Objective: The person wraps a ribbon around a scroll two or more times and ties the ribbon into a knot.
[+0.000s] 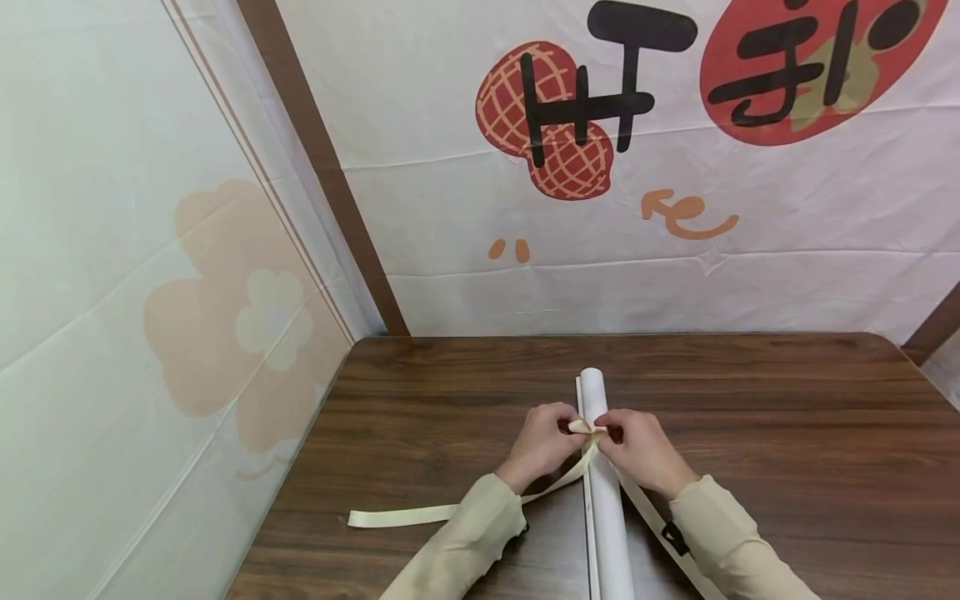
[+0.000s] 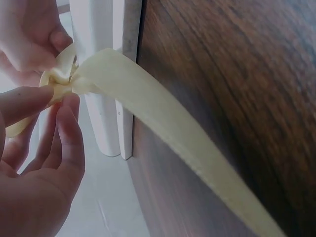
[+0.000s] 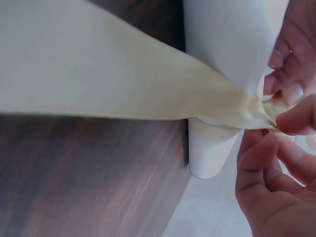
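Note:
A white paper roll (image 1: 611,525) lies lengthwise on the table, a thin white strip (image 1: 589,508) running along its left side. Around its upper part passes a cream ribbon (image 1: 405,517), gathered into a loop and knot on top. My left hand (image 1: 542,442) pinches the looped ribbon (image 2: 61,91) between thumb and fingers, just left of the knot. From the right, my right hand (image 1: 643,448) pinches the ribbon (image 3: 254,112) close to the knot. One tail trails left under the left forearm, the other toward me beneath the right. Fingers partly hide the knot.
The brown wood-grain table (image 1: 810,417) has rounded far corners. Behind it hangs a printed white cloth (image 1: 442,304), with another white cloth (image 1: 90,250) along the left side. A black buckle-like piece (image 1: 675,537) shows by the right sleeve.

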A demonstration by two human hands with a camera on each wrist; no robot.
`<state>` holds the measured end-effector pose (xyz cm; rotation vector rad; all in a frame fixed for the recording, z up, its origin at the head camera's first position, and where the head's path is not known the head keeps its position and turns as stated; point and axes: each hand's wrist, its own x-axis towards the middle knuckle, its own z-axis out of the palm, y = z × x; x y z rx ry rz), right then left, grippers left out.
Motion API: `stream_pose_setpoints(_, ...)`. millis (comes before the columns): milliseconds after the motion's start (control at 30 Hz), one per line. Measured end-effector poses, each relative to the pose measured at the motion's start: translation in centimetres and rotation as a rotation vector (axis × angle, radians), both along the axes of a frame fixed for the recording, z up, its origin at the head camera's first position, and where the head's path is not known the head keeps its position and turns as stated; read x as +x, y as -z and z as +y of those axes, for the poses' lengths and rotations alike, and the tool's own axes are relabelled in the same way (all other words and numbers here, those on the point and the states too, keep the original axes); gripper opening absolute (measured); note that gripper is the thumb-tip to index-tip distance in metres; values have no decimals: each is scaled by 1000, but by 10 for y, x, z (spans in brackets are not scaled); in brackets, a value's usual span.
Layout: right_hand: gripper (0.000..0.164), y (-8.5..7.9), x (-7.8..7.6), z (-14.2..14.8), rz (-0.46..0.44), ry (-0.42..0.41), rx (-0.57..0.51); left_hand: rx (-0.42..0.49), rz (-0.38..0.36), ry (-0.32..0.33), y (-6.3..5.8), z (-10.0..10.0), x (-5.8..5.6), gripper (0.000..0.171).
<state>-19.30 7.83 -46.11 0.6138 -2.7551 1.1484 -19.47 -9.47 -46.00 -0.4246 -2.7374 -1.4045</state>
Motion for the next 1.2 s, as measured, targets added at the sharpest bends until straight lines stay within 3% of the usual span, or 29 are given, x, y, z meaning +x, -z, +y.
stream_pose_setpoints(167,20,-2,0,2,8,-6,5,13,-5,4,1,-2,1,4)
stream_pose_setpoints(533,9,-1,-2,11,156,-32,94,16,-9,-8,-2,-6,3,4)
stream_pose_setpoints(833,11,-1,-3,16,178,-17,153,-20,-22,37,-5,-12,2,5)
stream_pose_setpoints(1033,11,-3,-2,19,138,13,201,-58,-19,34,-5,-16,1,6)
stream_pose_setpoints(1200,10,-6,0,24,57,52,256,-51,-63,42,-4,-21,1,7)
